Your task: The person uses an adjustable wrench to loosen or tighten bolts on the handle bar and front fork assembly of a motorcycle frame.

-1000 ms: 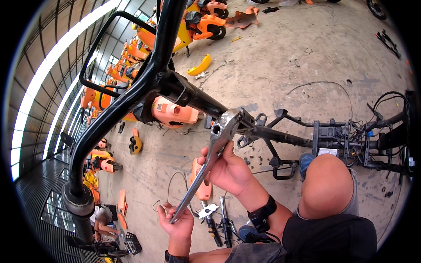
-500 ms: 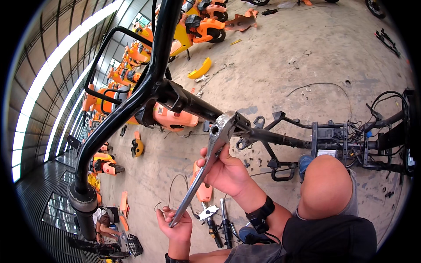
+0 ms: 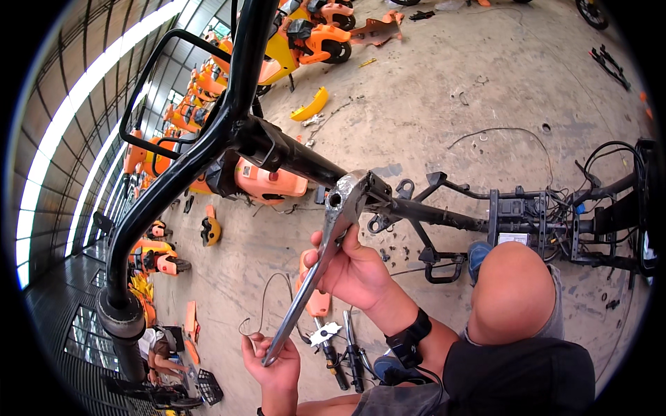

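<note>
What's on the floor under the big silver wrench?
Below the long wrench lie an orange panel, a thin wire loop and some black tools on the concrete floor. The right hand and the wrench cover part of the panel.

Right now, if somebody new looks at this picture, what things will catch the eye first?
The long grey metal tool in the middle stands out first: the right hand grips its upper part and the left hand holds its lower end, while its head sits on the black frame of a stripped vehicle. Behind, along the left and top, orange scooter parts lie scattered on the concrete floor.
</note>
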Demonstrator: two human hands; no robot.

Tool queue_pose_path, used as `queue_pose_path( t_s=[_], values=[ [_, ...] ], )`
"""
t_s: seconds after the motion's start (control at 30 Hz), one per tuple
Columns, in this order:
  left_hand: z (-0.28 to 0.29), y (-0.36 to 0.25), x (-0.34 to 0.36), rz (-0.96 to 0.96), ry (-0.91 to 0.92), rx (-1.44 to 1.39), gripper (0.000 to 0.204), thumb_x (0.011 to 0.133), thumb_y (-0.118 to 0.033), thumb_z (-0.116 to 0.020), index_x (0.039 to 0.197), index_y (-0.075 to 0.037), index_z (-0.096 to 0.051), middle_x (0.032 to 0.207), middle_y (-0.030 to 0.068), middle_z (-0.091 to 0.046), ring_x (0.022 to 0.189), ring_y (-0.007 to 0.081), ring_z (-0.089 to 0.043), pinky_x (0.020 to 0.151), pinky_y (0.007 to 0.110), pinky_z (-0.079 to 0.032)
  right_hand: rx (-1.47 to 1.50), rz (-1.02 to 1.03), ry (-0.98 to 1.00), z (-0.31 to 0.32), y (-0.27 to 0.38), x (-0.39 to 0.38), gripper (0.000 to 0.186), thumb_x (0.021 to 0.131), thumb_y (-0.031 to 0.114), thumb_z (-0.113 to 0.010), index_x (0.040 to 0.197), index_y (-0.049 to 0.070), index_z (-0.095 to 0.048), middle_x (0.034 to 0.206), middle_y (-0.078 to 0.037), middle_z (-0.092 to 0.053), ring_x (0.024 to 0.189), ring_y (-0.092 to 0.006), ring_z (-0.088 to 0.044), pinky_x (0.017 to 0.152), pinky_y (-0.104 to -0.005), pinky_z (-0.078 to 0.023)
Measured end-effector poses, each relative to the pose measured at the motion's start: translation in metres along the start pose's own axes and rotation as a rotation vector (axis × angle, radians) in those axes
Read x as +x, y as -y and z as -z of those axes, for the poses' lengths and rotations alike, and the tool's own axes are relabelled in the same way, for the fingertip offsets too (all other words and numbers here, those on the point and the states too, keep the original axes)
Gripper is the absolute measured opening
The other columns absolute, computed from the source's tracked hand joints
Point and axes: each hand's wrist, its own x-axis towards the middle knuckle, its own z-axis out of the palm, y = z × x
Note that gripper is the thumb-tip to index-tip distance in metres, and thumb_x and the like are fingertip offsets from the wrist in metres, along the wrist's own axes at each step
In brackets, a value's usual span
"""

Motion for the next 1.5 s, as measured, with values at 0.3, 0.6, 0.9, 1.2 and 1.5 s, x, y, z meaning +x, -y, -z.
queue_pose_path(
  t_s=[0.3,0.6,0.9,1.2,1.5],
  values=[
    [-0.017,-0.003,-0.016,-0.062,-0.005,0.030,0.037,0.096,-0.040,-0.042,0.077,-0.014,-0.060,0.047,-0.0082,-0.051,0.066,0.0124,-0.062,0.081,0.036,-0.050,0.018,-0.009,-0.053,-0.009,-0.004,-0.003,0.054,0.091,0.052,-0.044,0.120,0.008,-0.053,0.106,-0.012,-0.060,0.104,-0.0352,-0.053,0.093,-0.0496,-0.041],
    [-0.029,-0.014,-0.009,-0.076,-0.056,-0.100,0.034,0.090,-0.038,-0.051,0.069,-0.012,-0.058,0.043,-0.0031,-0.040,0.054,0.0156,-0.047,0.082,0.037,-0.044,-0.011,0.057,-0.041,-0.023,-0.008,0.003,0.037,0.090,0.042,-0.054,0.111,0.011,-0.056,0.110,0.001,-0.060,0.102,-0.0178,-0.057,0.095,-0.0504,-0.036],
    [-0.038,-0.015,-0.011,-0.031,0.013,-0.181,0.035,0.091,-0.035,-0.047,0.070,-0.008,-0.053,0.041,-0.0002,-0.030,0.054,0.0177,-0.041,0.077,0.036,-0.041,-0.385,0.063,-0.049,-0.017,-0.051,-0.003,0.054,0.087,0.042,-0.059,0.128,0.011,-0.041,0.107,0.000,-0.061,0.099,-0.0190,-0.059,0.091,-0.0449,-0.044],
    [-0.036,-0.009,-0.006,-0.015,0.074,-0.203,0.044,0.094,-0.034,-0.041,0.065,-0.005,-0.058,0.039,0.0019,-0.030,0.055,0.0197,-0.044,0.090,0.042,-0.041,-0.455,-0.158,0.036,0.019,-0.089,-0.013,0.028,0.086,0.021,-0.061,0.109,0.007,-0.051,0.099,-0.007,-0.063,0.098,-0.0251,-0.060,0.088,-0.0360,-0.047],
    [-0.035,-0.013,-0.006,-0.006,0.079,-0.194,0.043,0.094,-0.033,-0.040,0.066,-0.004,-0.056,0.039,0.0019,-0.028,0.056,0.0184,-0.044,0.087,0.035,-0.044,-0.842,-0.238,0.053,0.017,-0.093,-0.018,0.041,0.090,0.036,-0.060,0.116,0.008,-0.049,0.115,-0.007,-0.057,0.117,-0.0269,-0.051,0.100,-0.0385,-0.038]
  ],
)
